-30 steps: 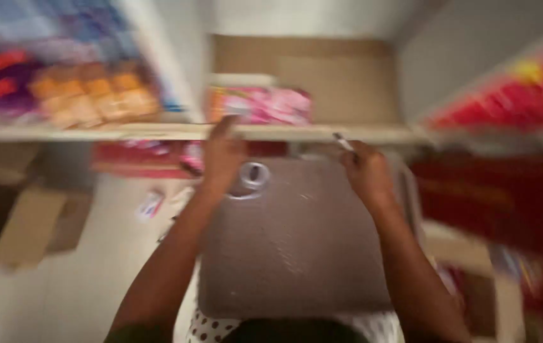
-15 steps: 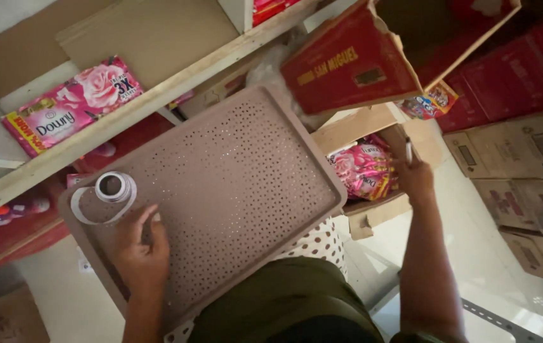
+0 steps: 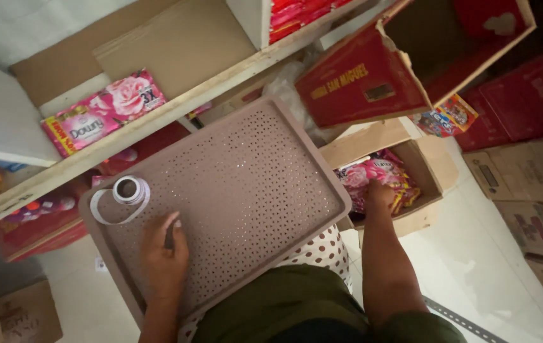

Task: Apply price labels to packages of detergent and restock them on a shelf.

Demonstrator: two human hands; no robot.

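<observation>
My left hand (image 3: pixel 165 257) lies on a wide brown perforated tray (image 3: pixel 246 190) and holds it against my body, with something slim and dark between its fingers. A white roll of tape (image 3: pixel 126 190) with a loose end lies on the tray just beyond that hand. My right hand (image 3: pixel 379 194) reaches down into an open cardboard box (image 3: pixel 427 181) to the right of the tray. Its fingers curl onto the pink sachet packets (image 3: pixel 373 173) inside, and the fingertips are hidden among them.
A pale wooden shelf (image 3: pixel 157 117) runs above the tray and carries a pink flowered packet (image 3: pixel 103 114) and flat cardboard. A tilted red carton (image 3: pixel 360 89) hangs over the open box. Several brown cartons (image 3: pixel 531 184) stand stacked at the right, and another box (image 3: pixel 14 314) sits bottom left.
My right hand has dropped from the box's upper edge into the box, onto the pink packets. My left hand has stayed on the tray near the tape roll.
</observation>
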